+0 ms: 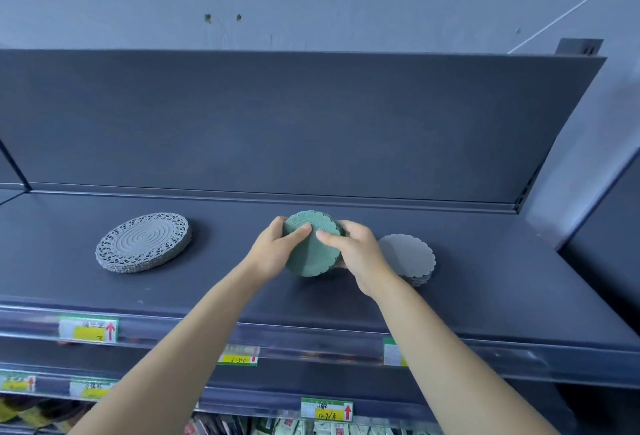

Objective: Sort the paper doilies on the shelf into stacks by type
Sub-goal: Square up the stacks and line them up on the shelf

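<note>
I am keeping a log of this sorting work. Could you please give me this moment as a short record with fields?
place: shelf, with price labels on its front edge
stacks: three
left stack: lacy doilies, spiral centre, lying flat, no hand on them
middle stack: green doilies, held between both hands
right stack: scalloped doilies, plain, flat
left hand: grips the green stack's left edge
right hand: grips its right edge

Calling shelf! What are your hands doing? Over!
Left hand and right hand gripping green doily stack. Lacy stack left, scalloped stack right. Nothing blocking.
</note>
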### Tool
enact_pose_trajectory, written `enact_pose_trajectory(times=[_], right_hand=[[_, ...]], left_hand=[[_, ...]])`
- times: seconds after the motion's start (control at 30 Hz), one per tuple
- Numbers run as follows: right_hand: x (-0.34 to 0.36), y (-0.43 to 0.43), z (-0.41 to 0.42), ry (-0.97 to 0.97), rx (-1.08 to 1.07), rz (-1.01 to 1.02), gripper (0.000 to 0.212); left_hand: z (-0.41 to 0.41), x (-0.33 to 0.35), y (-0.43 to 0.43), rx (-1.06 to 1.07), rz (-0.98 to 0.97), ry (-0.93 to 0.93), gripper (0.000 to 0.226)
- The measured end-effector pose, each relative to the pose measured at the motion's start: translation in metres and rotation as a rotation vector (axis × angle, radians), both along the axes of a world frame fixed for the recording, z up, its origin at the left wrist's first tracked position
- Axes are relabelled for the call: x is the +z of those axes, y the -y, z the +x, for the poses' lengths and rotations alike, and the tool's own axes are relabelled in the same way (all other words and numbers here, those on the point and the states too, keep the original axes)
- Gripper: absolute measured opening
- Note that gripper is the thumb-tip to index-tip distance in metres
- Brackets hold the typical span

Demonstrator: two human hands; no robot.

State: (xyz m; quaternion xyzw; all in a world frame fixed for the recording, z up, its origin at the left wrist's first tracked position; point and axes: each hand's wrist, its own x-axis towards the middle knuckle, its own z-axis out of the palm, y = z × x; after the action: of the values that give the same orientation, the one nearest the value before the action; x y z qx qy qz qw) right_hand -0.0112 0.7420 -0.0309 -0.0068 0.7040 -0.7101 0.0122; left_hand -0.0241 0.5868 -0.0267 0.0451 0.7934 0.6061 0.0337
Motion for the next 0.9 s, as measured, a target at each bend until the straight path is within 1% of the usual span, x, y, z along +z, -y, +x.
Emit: enact_pose_trajectory(times=[0.03, 0.07, 0.1, 0.13, 0.17, 0.2, 0.23, 0.3, 0.4, 0.5, 0.57, 0.63, 0.67, 0.73, 0.8, 0.9], right_hand=[[0.003, -0.002, 0.000, 0.038, 0.008, -0.025, 0.010], [0.005, -0.004, 0.000, 0.076, 0.004, -0.046, 0.014], [0.008, -0.005, 0.000, 0.109, -0.001, -0.058, 0.019], [0.010, -0.007, 0.000, 0.133, -0.006, -0.062, 0.021], [0.012, -0.008, 0.001, 0.151, -0.004, -0.065, 0.022], [0.014, -0.009, 0.001, 0.166, 0.001, -0.069, 0.023], [0.015, -0.011, 0.002, 0.176, 0.010, -0.070, 0.023], [0.018, -0.016, 0.003, 0.187, 0.031, -0.050, 0.022], [0.021, -0.027, 0.004, 0.203, 0.056, 0.008, 0.022], [0.021, -0.038, 0.004, 0.204, 0.088, 0.024, 0.028], [0.021, -0.042, 0.006, 0.134, 0.023, 0.050, 0.033], [0.022, -0.048, 0.006, 0.008, -0.165, 0.183, 0.049], [0.023, -0.054, 0.008, -0.062, -0.263, 0.267, 0.051], [0.025, -0.069, 0.013, -0.189, -0.389, 0.408, 0.038], [0.024, -0.085, 0.017, -0.247, -0.432, 0.509, 0.028], [0.017, -0.102, 0.021, -0.241, -0.455, 0.567, 0.021]], left_hand=[[0.001, 0.005, 0.003, -0.063, -0.066, -0.013, 0.068], [0.002, 0.010, 0.005, -0.140, -0.195, -0.056, 0.093], [0.005, 0.017, 0.005, -0.222, -0.373, -0.108, 0.113], [0.009, 0.023, 0.003, -0.282, -0.553, -0.173, 0.125], [0.011, 0.026, 0.000, -0.304, -0.712, -0.241, 0.128], [0.012, 0.027, -0.004, -0.291, -0.816, -0.306, 0.125], [0.013, 0.028, -0.008, -0.263, -0.861, -0.365, 0.118], [0.012, 0.026, -0.016, -0.236, -0.858, -0.438, 0.107], [0.009, 0.024, -0.025, -0.282, -0.802, -0.385, 0.108], [0.002, 0.025, -0.036, -0.301, -0.803, -0.358, 0.098], [-0.003, 0.027, -0.043, -0.282, -0.797, -0.341, 0.096], [-0.009, 0.030, -0.048, -0.247, -0.797, -0.286, 0.096], [-0.012, 0.030, -0.050, -0.232, -0.825, -0.249, 0.095], [-0.019, 0.026, -0.053, -0.212, -0.923, -0.169, 0.089], [-0.023, 0.018, -0.057, -0.211, -0.988, -0.077, 0.083], [-0.027, 0.005, -0.065, -0.223, -1.002, -0.011, 0.093]])
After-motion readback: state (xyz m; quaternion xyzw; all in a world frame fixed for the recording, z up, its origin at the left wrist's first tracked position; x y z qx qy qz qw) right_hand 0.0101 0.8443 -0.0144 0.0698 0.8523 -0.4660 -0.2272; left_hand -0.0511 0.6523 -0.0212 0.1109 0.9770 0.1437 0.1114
